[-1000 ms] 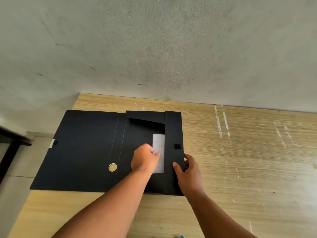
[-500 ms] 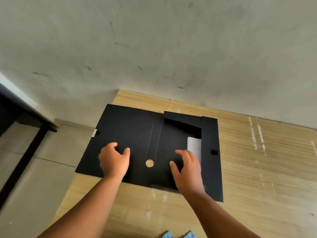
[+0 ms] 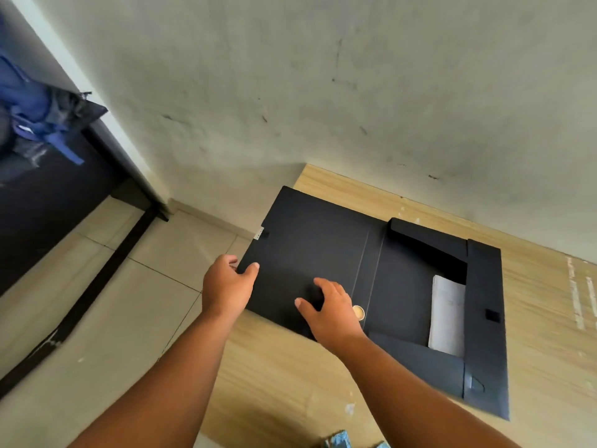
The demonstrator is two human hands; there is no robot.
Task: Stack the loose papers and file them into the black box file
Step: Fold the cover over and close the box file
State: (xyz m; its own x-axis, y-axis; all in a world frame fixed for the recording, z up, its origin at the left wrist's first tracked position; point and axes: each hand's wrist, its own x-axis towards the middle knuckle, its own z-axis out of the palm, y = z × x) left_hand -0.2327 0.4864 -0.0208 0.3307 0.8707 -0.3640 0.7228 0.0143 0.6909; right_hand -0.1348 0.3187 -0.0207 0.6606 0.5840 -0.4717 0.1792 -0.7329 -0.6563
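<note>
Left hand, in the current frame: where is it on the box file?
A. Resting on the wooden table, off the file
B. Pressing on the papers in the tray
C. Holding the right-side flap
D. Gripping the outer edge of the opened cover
D: the left hand curls around the far-left edge of the opened cover, thumb on top, well away from the papers.

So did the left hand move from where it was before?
Yes. The left hand went left across the black box file, from the papers to the cover's left edge.
</note>
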